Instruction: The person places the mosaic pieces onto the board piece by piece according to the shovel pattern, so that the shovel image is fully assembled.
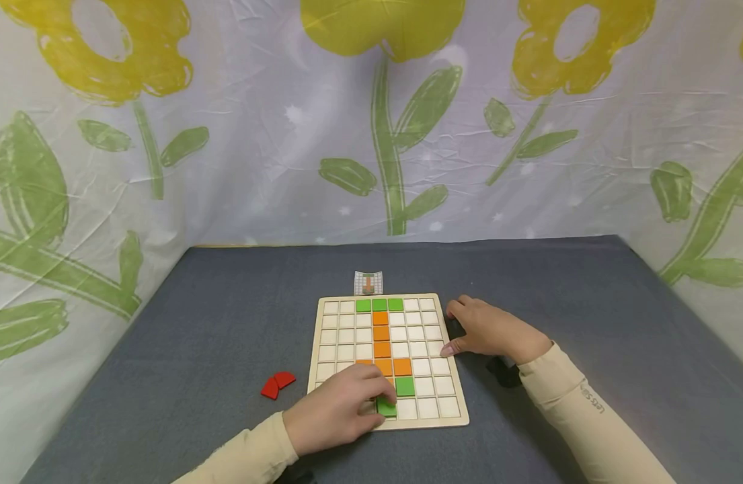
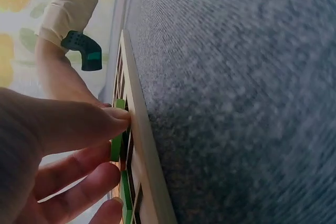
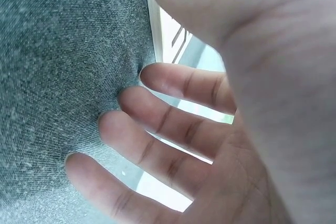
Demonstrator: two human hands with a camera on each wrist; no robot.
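Observation:
A wooden grid board (image 1: 458, 403) with white squares lies on the table. My left hand (image 1: 341, 407) reaches over its near edge and pinches a green square tile (image 1: 386, 407) in the bottom row between thumb and fingers. In the left wrist view that green tile (image 2: 116, 148) stands slightly proud of the board, beside the thumb. My right hand (image 1: 492, 329) is at the board's right side, thumb on the rim, its other fingers loosely extended to the cloth. Orange tiles (image 1: 381, 333) run down a column under a row of green tiles (image 1: 379, 305). The left hand hides part of the lower left grid.
Two red quarter-round pieces (image 1: 277, 384) lie on the table left of the board. A small pattern card (image 1: 368, 284) is just behind the board's far edge. Grey cloth (image 1: 244, 302) covers the table, and a flower-printed curtain (image 1: 256, 168) hangs behind it.

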